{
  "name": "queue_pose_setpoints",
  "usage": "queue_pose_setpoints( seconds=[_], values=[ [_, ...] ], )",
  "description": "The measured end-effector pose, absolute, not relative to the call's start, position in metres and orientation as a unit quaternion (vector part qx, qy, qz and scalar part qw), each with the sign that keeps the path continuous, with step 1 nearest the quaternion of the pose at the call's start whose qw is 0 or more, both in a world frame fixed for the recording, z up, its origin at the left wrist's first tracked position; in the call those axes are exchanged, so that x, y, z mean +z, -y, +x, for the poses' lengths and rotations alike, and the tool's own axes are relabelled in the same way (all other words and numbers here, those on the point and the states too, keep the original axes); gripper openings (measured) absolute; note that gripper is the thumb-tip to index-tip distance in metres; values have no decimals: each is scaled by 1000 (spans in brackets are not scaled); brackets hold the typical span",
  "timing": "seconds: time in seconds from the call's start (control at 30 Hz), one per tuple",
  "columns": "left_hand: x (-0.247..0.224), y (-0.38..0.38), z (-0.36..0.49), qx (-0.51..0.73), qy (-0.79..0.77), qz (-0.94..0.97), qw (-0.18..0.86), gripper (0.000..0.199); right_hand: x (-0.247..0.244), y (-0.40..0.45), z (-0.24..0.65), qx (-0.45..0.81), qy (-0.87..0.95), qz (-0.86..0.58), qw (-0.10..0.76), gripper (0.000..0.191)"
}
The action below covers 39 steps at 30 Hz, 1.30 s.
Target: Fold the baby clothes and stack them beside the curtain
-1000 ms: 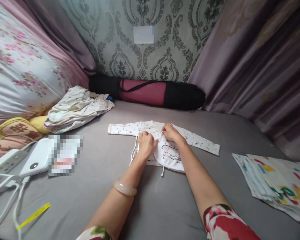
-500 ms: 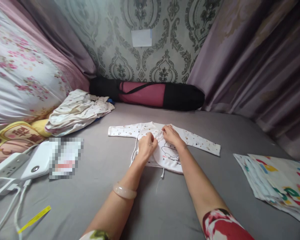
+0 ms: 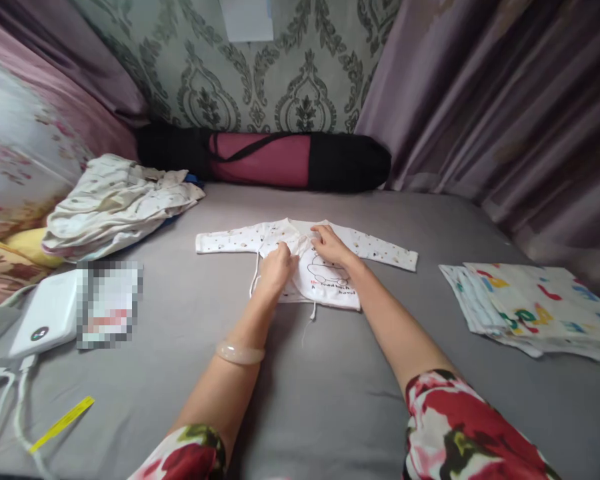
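Observation:
A small white baby shirt (image 3: 325, 275) lies front up on the grey sheet, both patterned sleeves spread sideways. A line-drawn animal and some lettering decorate its front. My left hand (image 3: 278, 268) is closed on the front of the shirt near the overlapping edge, its fingertips partly hidden. Just right of it, my right hand (image 3: 333, 245) touches the fabric below the neckline, thumb and forefinger slightly apart. One thin white tie hangs by the left side seam, and another pokes out below the hem.
Folded printed cloths (image 3: 540, 300) lie at right. At left are a crumpled pile of clothes (image 3: 120, 200), a white power bank (image 3: 50, 313) with cables, and a yellow strip (image 3: 63, 424). A long black and maroon bag (image 3: 265, 159) lies along the wall.
The view has shifted, so everything sits higher and further left. My right hand's fingers have loosened and moved slightly up toward the neckline. My left hand stays closed at the shirt's front.

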<state>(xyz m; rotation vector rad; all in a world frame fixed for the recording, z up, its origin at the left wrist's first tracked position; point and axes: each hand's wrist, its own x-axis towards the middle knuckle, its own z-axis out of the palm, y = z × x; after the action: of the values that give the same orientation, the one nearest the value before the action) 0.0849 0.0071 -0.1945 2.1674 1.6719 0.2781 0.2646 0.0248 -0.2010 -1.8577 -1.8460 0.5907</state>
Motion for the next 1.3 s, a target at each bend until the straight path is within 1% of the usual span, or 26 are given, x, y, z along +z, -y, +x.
queue_pose_setpoints(
  seconds=[0.07,0.17,0.3,0.37,0.47,0.57,0.67,0.73,0.83,0.9,0.97,1.03,1.1,1.2,1.3],
  values=[
    [-191,-8,83,106,-587,771,223,30,-198,-14,273,244,689,-640,236,45],
    [-182,-7,79,94,-576,771,257,38,-196,11,278,233,717,-615,230,51],
    [-179,-6,76,84,-565,777,264,32,-201,52,266,179,739,-632,149,58],
    [-181,-7,75,89,-563,777,268,30,-203,70,258,152,747,-636,118,59],
    [-185,-9,75,97,-564,770,280,30,-198,94,250,136,764,-624,93,59],
    [-184,-8,74,98,-566,767,285,31,-187,120,245,148,776,-608,80,59],
    [-177,-4,72,90,-567,774,266,32,-177,146,243,177,783,-589,94,60],
    [-170,1,75,104,-562,789,223,32,-172,156,247,214,787,-566,122,58],
    [-157,14,88,169,-508,829,162,28,-169,150,267,261,766,-553,199,46],
    [-149,29,104,200,-436,861,167,22,-170,132,288,240,728,-593,249,35],
    [-146,49,123,192,-367,889,194,14,-172,108,310,175,691,-651,261,29],
    [-149,68,141,154,-320,910,213,9,-175,87,328,108,668,-699,233,25],
    [-157,84,153,111,-292,925,215,13,-179,73,340,61,663,-722,187,23],
    [-170,95,160,64,-292,934,193,22,-182,65,347,31,683,-720,124,22],
    [-173,99,161,45,-306,937,160,24,-180,66,349,5,722,-687,79,25]
  ],
)
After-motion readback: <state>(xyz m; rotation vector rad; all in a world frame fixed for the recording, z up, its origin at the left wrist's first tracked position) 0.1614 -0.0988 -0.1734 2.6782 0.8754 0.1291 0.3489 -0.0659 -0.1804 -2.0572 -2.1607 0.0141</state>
